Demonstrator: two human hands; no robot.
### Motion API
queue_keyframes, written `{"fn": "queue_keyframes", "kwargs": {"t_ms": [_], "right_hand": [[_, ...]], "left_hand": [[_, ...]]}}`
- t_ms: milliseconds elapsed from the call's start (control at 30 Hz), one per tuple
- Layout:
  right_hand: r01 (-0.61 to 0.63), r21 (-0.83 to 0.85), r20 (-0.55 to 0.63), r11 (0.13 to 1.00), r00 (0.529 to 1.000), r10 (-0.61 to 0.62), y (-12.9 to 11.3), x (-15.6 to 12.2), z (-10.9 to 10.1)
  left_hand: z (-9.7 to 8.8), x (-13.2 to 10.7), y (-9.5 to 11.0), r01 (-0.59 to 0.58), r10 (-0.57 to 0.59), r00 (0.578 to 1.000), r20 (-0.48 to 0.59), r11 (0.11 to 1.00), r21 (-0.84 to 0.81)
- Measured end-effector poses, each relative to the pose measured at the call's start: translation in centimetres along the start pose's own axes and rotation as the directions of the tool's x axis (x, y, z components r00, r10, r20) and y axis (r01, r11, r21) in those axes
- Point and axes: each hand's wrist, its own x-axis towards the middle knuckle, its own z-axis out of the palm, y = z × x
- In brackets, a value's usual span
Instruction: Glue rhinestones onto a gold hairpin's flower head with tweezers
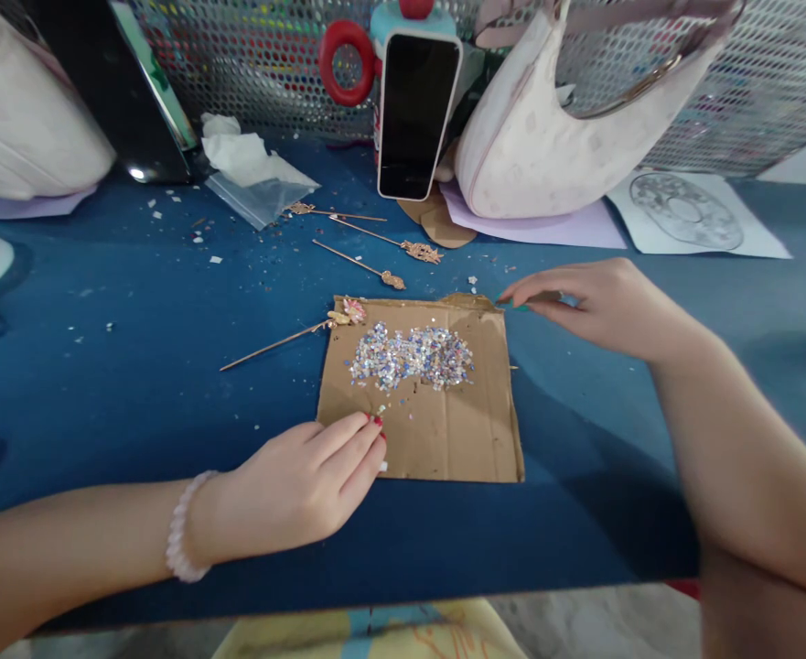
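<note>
A brown cardboard sheet (444, 430) lies on the blue table (134, 366) with a heap of shiny sequin flakes (413, 357) on it. My left hand (299, 485) rests at the sheet's lower left corner, fingers held together and tips touching the cardboard near a small flake. My right hand (595, 307) lies by the sheet's upper right corner, fingers curled together in a pinch; what they hold I cannot make out. A gold hairpin with a pink ornament (285, 337) lies across the sheet's upper left corner.
Three more gold hairpins (375, 243) lie behind the sheet. A phone (416, 114) stands upright at the back beside a white handbag (546, 137). A clear plastic bag and tissue (255, 178) lie back left. A printed drawing (691, 215) sits back right.
</note>
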Motion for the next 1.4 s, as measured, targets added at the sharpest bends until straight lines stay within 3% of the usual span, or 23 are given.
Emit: {"fn": "queue_keyframes", "kwargs": {"t_ms": [267, 533, 867, 1167, 1400], "right_hand": [[-0.046, 0.126, -0.040, 0.991, 0.998, 0.051, -0.8, 0.0, -0.1], [-0.167, 0.194, -0.069, 0.967, 0.981, 0.183, 1.5, -0.1, 0.4], [-0.260, 0.466, -0.057, 0.846, 0.945, 0.323, 2.0, 0.4, 1.8], [-0.240, 0.310, -0.181, 0.920, 0.935, 0.305, 0.8, 0.6, 1.9], [-0.228, 0.204, -0.161, 0.952, 0.952, 0.262, 0.4, 0.3, 0.8]], "left_hand": [[0.0, 0.1, 0.0, 0.003, -0.003, 1.000, 0.010, 1.000, 0.005], [0.0, 0.1, -0.1, 0.001, -0.001, 1.000, 0.010, 1.000, 0.006], [0.0, 0.1, -0.1, 0.027, -0.027, 1.000, -0.006, 1.000, -0.008], [0.0, -0.2, 0.0, 0.012, -0.012, 1.000, 0.026, 1.000, 0.007], [-0.2, 0.3, 0.1, 0.003, -0.003, 1.000, 0.005, 1.000, 0.014]]}}
